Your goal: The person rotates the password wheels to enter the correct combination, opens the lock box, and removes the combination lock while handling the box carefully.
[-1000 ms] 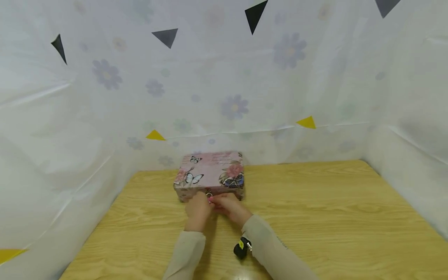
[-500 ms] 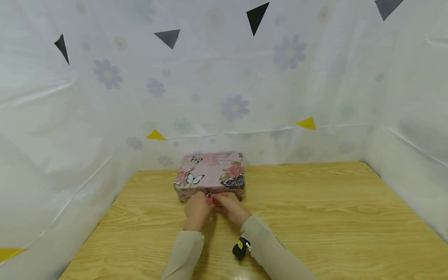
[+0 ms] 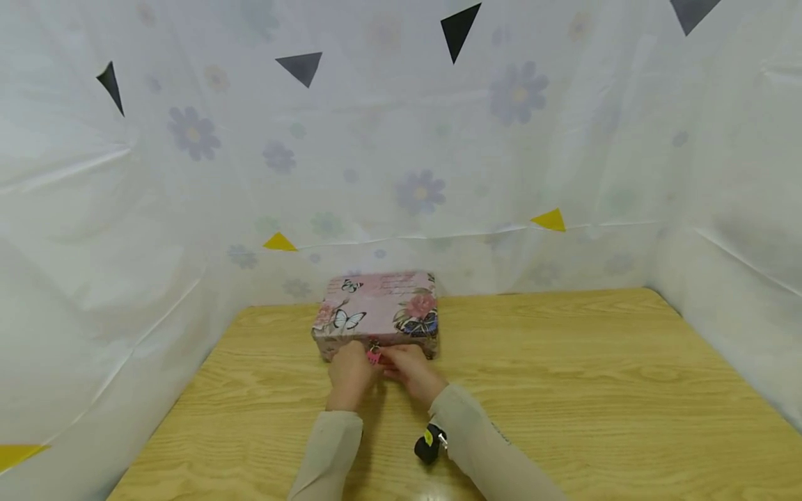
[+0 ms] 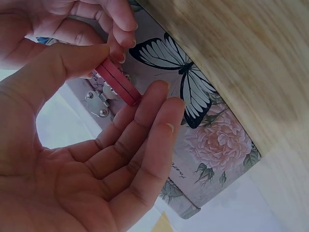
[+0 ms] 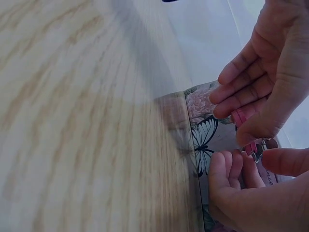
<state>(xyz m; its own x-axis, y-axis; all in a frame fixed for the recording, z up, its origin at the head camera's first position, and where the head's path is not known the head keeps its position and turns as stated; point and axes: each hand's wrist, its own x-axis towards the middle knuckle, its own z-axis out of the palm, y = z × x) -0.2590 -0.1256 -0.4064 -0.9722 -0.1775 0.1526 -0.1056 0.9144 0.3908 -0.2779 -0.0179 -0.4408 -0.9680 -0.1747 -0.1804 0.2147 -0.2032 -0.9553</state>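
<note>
A small pink padlock (image 3: 374,357) with metal number dials hangs at the front of a pink tin box (image 3: 376,303) printed with butterflies and roses. My left hand (image 3: 351,376) pinches its body between thumb and fingers. In the left wrist view the padlock (image 4: 118,82) lies edge-on, and the box's metal clasp (image 4: 98,104) shows beside it. My right hand (image 3: 413,372) meets it from the right, fingers bent. The right wrist view has that hand (image 5: 256,193) with thumb and fingertips at the shackle end; the exact contact is partly hidden. The lid appears down.
The box stands near the far edge of a wood-grain table (image 3: 564,390). White flower-printed sheeting (image 3: 401,139) rises behind and at both sides. A black device (image 3: 429,445) with a yellow mark sits beside the right sleeve (image 3: 482,438).
The padlock has tilted, so more of its pink face shows between the hands. My left hand has shifted slightly left. The box stays put.
</note>
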